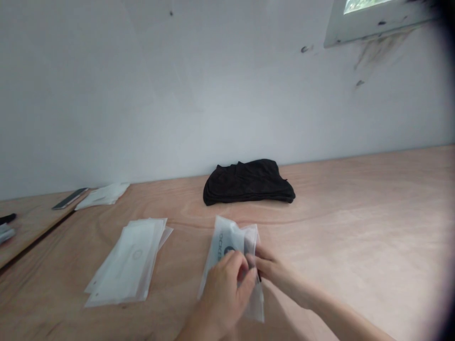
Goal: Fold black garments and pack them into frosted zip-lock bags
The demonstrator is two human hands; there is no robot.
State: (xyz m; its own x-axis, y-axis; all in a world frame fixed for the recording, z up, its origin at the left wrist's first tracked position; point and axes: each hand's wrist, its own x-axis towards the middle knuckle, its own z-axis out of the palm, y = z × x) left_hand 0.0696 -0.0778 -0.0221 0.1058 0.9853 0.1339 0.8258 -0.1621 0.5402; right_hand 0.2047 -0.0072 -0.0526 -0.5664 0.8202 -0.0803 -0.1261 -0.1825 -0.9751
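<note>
- The cloudy white plastic bag with dark letters [224, 233] is between the left hand [223, 291] and right hand [275, 273], touching both.
- Left fingers bend over it; right fingertips are partly hidden. I can't tell if either hand pinches.
- Black folded cloth pile [249, 183] lies behind, on the wooden worktop [355, 237].

L hand [227, 289], R hand [270, 266] bare; R forearm [320, 303] bare, narrows twd wrist.
</note>
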